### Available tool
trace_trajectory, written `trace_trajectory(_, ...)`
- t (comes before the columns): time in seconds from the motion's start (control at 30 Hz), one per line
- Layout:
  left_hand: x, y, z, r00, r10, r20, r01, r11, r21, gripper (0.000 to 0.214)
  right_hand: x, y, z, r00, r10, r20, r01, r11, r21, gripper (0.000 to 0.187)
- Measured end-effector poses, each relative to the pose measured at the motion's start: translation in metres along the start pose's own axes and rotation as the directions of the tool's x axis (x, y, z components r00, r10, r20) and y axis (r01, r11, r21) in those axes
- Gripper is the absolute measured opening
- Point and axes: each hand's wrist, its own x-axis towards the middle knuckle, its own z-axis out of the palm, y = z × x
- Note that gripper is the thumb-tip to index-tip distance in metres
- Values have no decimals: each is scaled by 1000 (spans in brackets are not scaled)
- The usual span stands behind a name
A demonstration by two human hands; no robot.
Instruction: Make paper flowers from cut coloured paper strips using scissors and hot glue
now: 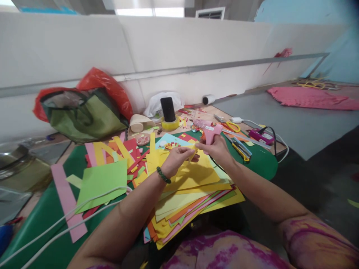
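Note:
My left hand [179, 160], with a green bead bracelet [163, 175] on its wrist, pinches a small yellow paper piece [193, 152]. My right hand [217, 148] is closed around the handle of a pink hot glue gun [211, 131], and its fingertips meet the same paper piece. The gun's nozzle points left, and a clear glue stick [245, 139] sticks out of its back. Both hands are above a stack of coloured paper with yellow sheets [196, 177] on top. Some fingers are hidden.
Green paper [105, 183], strips and scraps lie left, crossed by a white cable [70, 216]. Behind stand a phone [167, 109] on a tape roll [170, 123] and a green bag [84, 112]. Yellow-handled scissors [234, 127], a cutter [239, 150] and a purple power adapter [260, 136] lie right.

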Motion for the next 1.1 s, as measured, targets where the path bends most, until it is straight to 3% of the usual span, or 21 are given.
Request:
trace_trajectory(0.17,0,-2,-2,1000,29,-8,-29,999,39,50,-1,3,3,1000,-18,14,18,1000,5,24)
trace_trajectory(0.37,-2,0,-2,997,71,17,-72,994,84,46,4,9,2,997,78,-29,-73,987,146,40)
trace_trajectory(0.6,-2,0,-1,986,161,35,-164,972,169,42,3,3,-5,995,100,-1,-95,947,306,42)
trace_trajectory(0.87,-5,2,0,981,191,33,-194,952,236,44,2,6,-7,996,82,39,-91,924,371,36)
trace_trajectory(0.97,-7,5,1,954,292,72,-300,908,293,44,2,9,-5,992,111,63,-127,902,414,38)
trace_trajectory(1.1,-9,5,4,874,481,71,-466,786,405,40,-1,8,-2,987,123,99,-154,890,430,41)
